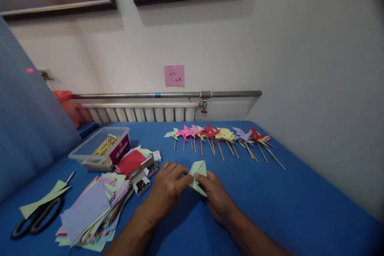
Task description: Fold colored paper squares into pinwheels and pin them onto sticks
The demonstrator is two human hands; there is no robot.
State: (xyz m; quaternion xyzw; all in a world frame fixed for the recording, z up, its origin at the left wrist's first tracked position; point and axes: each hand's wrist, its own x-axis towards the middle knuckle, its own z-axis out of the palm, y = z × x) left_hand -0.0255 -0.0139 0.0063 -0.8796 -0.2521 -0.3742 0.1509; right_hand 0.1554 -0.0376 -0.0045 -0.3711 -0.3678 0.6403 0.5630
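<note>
Head camera looks down at a blue table [270, 208] by a white wall. Both hands meet in the middle of it, on a folded piece of pale green paper [198, 177] that lies on the cloth. The left hand [168, 188] pinches the paper's left edge with its fingertips. The right hand [216, 197] presses down on the lower right part and grips it too (its fingers hide some of the paper).

Behind the hands lies a row of finished paper pinwheels on thin wooden sticks [222, 138], in green, pink, red, yellow and purple. To the left sits a messy pile of coloured paper squares [90, 212], with small open boxes of pins [144, 178] just beside it. A clear plastic tub of wooden sticks [100, 148] stands farther back. Black-handled scissors [36, 218] lie near the left edge, touching a green paper scrap [45, 200].
</note>
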